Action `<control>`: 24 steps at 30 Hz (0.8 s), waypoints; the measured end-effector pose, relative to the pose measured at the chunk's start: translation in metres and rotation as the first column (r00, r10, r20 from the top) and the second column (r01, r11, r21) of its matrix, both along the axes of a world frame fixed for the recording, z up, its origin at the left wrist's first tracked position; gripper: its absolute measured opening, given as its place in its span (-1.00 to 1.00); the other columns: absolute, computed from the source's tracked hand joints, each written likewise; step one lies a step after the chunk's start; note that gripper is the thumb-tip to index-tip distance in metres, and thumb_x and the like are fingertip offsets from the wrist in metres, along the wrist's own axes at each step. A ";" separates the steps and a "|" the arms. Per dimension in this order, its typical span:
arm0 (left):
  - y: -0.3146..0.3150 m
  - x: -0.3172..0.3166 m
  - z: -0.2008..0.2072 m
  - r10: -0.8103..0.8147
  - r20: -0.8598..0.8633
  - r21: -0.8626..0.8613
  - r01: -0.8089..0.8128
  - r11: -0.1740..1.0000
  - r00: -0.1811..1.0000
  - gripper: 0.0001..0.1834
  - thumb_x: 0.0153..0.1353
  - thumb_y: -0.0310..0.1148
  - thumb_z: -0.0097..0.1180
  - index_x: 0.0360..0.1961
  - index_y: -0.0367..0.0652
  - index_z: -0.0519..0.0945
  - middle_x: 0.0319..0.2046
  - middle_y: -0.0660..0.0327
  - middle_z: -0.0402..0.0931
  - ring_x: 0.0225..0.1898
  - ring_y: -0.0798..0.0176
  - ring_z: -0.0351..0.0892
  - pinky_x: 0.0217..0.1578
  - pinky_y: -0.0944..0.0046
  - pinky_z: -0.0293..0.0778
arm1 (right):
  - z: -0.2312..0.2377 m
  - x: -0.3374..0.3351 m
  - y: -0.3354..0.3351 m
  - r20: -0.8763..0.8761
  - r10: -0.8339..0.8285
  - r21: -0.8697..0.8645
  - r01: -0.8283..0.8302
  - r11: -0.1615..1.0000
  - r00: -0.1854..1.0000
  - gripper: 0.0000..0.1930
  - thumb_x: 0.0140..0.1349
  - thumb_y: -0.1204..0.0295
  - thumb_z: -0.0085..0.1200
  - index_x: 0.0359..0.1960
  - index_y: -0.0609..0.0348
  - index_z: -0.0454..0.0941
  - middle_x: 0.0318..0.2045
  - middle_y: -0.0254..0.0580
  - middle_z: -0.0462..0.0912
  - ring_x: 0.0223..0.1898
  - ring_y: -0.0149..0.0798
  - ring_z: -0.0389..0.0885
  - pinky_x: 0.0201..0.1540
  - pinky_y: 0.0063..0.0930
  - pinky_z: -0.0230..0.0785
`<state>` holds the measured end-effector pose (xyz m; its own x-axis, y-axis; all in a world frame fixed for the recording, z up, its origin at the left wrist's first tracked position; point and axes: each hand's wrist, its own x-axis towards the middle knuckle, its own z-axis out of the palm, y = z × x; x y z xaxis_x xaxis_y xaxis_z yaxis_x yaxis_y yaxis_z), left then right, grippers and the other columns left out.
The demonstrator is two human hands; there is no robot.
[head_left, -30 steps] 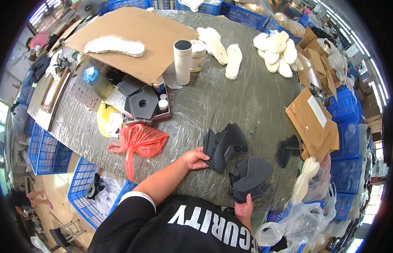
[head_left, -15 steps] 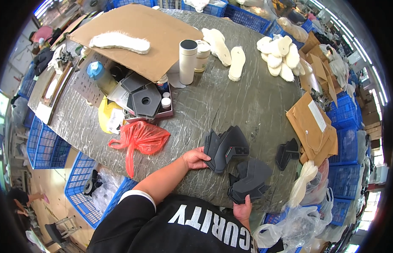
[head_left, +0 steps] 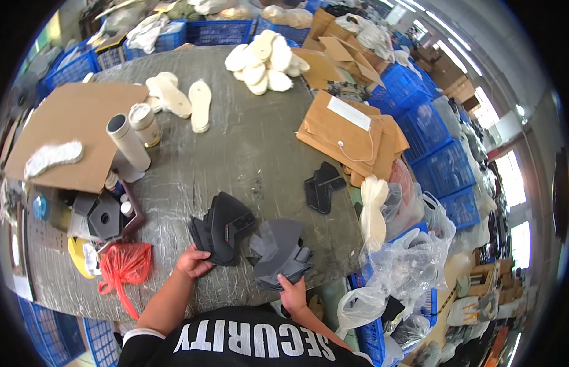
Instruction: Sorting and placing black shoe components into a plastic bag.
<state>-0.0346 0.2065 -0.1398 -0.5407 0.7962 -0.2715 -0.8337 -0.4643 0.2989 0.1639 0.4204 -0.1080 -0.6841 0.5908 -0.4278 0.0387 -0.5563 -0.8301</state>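
A grey, mottled table [head_left: 248,153] holds two fanned stacks of cut pieces — one near-black [head_left: 223,227], one charcoal grey [head_left: 279,252]. A smaller black stack [head_left: 322,186] lies near tan brown envelopes [head_left: 352,131], one bearing a white label. Cream-white insoles [head_left: 263,61] sit further off. A red-orange plastic bag [head_left: 122,264] lies beside a yellow bag [head_left: 80,252]. Plain brown cardboard [head_left: 77,131] carries a white fleecy insole [head_left: 52,156]. Blue crates [head_left: 443,165] — bright, lattice-patterned — ring the table. The person's shirt [head_left: 248,339] is black with white lettering.

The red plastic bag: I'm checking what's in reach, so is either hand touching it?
No, the red plastic bag lies apart from the left hand, which rests on a stack of dark cut pieces.
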 end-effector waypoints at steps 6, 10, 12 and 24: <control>0.010 0.008 0.017 0.027 -0.065 -0.149 -0.036 0.988 0.998 -0.45 -0.10 -0.70 -0.01 0.04 -0.33 0.36 -0.01 0.03 0.44 0.04 0.00 0.44 0.14 -0.03 0.27 | 0.009 -0.003 -0.011 0.023 -0.007 0.116 0.004 0.993 1.000 -0.43 0.04 0.65 0.13 0.11 0.25 0.19 0.01 -0.18 0.41 0.02 -0.27 0.40 0.14 -0.36 0.19; 0.029 0.011 0.055 0.092 -0.125 -0.283 -0.125 0.951 0.988 -0.44 -0.12 -0.74 -0.08 0.03 -0.32 0.38 0.00 0.05 0.45 0.05 0.02 0.43 0.14 -0.01 0.27 | 0.020 -0.012 -0.016 -0.003 -0.049 0.086 0.049 0.995 0.999 -0.48 0.05 0.57 0.16 0.07 0.29 0.24 -0.01 -0.17 0.43 -0.01 -0.29 0.41 0.12 -0.40 0.20; 0.034 0.007 0.063 0.080 -0.196 -0.276 -0.133 0.952 0.977 -0.44 -0.10 -0.77 -0.12 0.03 -0.30 0.39 -0.01 0.06 0.45 0.06 0.03 0.42 0.15 0.02 0.25 | 0.022 -0.018 -0.015 -0.031 -0.078 0.079 0.080 0.994 0.996 -0.50 0.05 0.49 0.20 0.03 0.32 0.29 -0.03 -0.18 0.46 -0.03 -0.31 0.42 0.09 -0.45 0.20; 0.084 -0.010 0.091 0.016 -0.272 -0.216 -0.077 0.973 0.962 -0.54 0.03 -0.78 -0.10 0.00 -0.26 0.43 -0.05 0.14 0.48 0.01 0.19 0.44 0.08 0.18 0.29 | 0.007 -0.022 -0.011 -0.044 -0.302 -0.241 0.283 0.928 0.952 -0.45 0.09 0.71 -0.03 0.15 0.12 0.16 0.06 -0.16 0.38 0.09 -0.16 0.37 0.18 -0.19 0.18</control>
<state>-0.0443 0.2909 -0.0490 -0.6528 0.7038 -0.2800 -0.6883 -0.3968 0.6073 0.1415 0.4097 -0.1013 -0.5328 0.6622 -0.5269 -0.2150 -0.7081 -0.6726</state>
